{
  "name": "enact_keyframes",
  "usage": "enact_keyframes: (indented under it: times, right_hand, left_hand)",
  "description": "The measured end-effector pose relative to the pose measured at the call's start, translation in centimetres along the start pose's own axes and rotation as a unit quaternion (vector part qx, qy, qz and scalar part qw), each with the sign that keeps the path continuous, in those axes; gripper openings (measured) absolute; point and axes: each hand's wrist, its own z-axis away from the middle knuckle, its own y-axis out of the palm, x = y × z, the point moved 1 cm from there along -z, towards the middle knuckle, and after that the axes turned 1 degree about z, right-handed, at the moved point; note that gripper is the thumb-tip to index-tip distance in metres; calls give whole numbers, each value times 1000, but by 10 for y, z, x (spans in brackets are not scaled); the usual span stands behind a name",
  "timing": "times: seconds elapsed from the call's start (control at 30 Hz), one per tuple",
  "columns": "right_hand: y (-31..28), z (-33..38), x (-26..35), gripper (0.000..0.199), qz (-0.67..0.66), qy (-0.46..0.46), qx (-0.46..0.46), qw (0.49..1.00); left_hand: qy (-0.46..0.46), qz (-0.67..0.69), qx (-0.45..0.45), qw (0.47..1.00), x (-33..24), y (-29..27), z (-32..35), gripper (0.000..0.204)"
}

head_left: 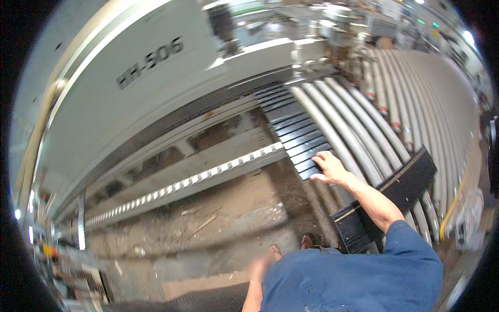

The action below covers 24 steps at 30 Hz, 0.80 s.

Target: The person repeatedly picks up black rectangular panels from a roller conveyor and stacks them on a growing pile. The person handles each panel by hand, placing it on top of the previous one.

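Observation:
My right hand (328, 169) reaches forward to the near end of a dark, glossy panel (301, 132) with parallel grooves across it. Its fingers and thumb are spread apart over the panel's corner; whether they press on it or hover just above, I cannot tell. This panel lies beside a row of silver rollers (345, 125). Low in front of my body is my left hand (258, 269), smeared so that its fingers do not show. It is close to my shirt, with no object visible in it.
A large pale machine beam (156, 67) runs along the left and far side. Below it stretches a light strip with dark gaps (182, 184). A black board (384, 200) lies across the rollers near my right arm. More rollers (431, 99) extend right, by a yellow hose (451, 216).

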Motion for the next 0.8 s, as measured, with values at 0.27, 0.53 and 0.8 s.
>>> enact_keyframes:
  times: [0.27, 0.53, 0.8]
  right_hand:
    - [-36, 38, -59, 73, 0, 77, 29, 997]
    - [-53, 62, -123, 76, 2, 102, 40, 994]
    - [-67, 73, -151, 75, -7, 170, 56, 984]
  left_hand:
    - [-45, -81, 30, 995, -7, 2, -7, 23]
    - [92, -189, 15, 977, 28, -11, -17, 27]
    - [33, -172, 47, 983, -7, -5, -11, 26]
